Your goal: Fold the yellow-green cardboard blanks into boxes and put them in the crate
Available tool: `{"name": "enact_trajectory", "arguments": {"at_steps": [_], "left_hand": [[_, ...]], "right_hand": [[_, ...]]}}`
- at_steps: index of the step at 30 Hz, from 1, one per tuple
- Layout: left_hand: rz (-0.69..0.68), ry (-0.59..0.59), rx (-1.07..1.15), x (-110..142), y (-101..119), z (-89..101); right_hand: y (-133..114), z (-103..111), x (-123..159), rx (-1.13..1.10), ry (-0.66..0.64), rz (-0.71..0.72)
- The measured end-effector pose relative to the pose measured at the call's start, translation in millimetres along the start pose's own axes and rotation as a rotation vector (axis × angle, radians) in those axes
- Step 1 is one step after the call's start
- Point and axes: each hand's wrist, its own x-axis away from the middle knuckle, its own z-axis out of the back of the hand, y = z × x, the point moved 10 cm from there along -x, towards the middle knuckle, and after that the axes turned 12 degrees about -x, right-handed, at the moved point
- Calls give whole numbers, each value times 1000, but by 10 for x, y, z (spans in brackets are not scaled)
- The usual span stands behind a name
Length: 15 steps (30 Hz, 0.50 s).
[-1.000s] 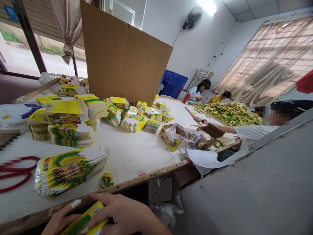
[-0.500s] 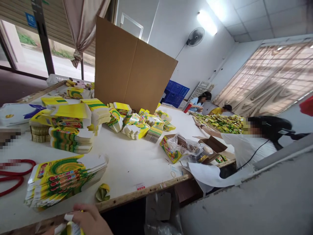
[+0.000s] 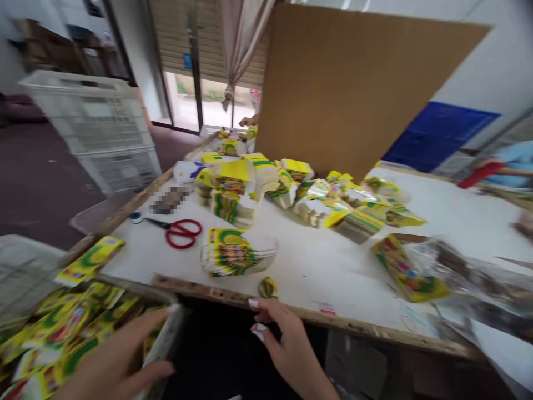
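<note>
open left hand [image 3: 114, 361] over a crate [image 3: 170, 330] of yellow cartons [image 3: 75, 325]

the cartons lie heaped in the crate, by the surface's [image 3: 316, 272] near left corner. the left hand, blurred, hangs above them, fingers and thumb spread, no carton seen in its grip. the right hand [image 3: 283, 339] is open and unladen, just beside the wooden edge [image 3: 208, 291]. the step seems to be handling cartons at the crate; taking one from the fanned stack [image 3: 231, 253] would call for lifting the right hand over that edge. white surface shows right of the stack; red-handled scissors [image 3: 183, 233] lie to its left.
</note>
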Motion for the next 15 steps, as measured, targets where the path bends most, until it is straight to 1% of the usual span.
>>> {"name": "enact_trajectory", "arguments": {"at_steps": [1, 2, 4, 7, 8, 10, 12, 13, 15], "left_hand": [[-23, -142, -7, 39, 123, -129], [-67, -336, 1, 89, 300, -332], [-115, -526, 23, 130, 660, -577], [-185, -630, 68, 137, 1137, -787], [-207, -648, 88, 145, 1250, -835], [-253, -670, 136, 166, 1410, -908], [-282, -680, 183, 179, 1482, -962], [-281, -683, 199, 179, 1481, -988], [-241, -695, 213, 175, 1403, -1053]], "right_hand": [[-30, -22, -22, 4, -24, 10], [-71, -25, -62, 18, -38, 25], [-183, 50, -198, 79, -12, 81], [-329, 245, -518, 203, 110, 164], [-342, 282, -645, 231, 139, 175], [-299, 273, -908, 264, 151, 166], [-198, 175, -1135, 292, 128, 140], [-135, 103, -1223, 310, 105, 121], [-15, -44, -1335, 352, 49, 80]]}}
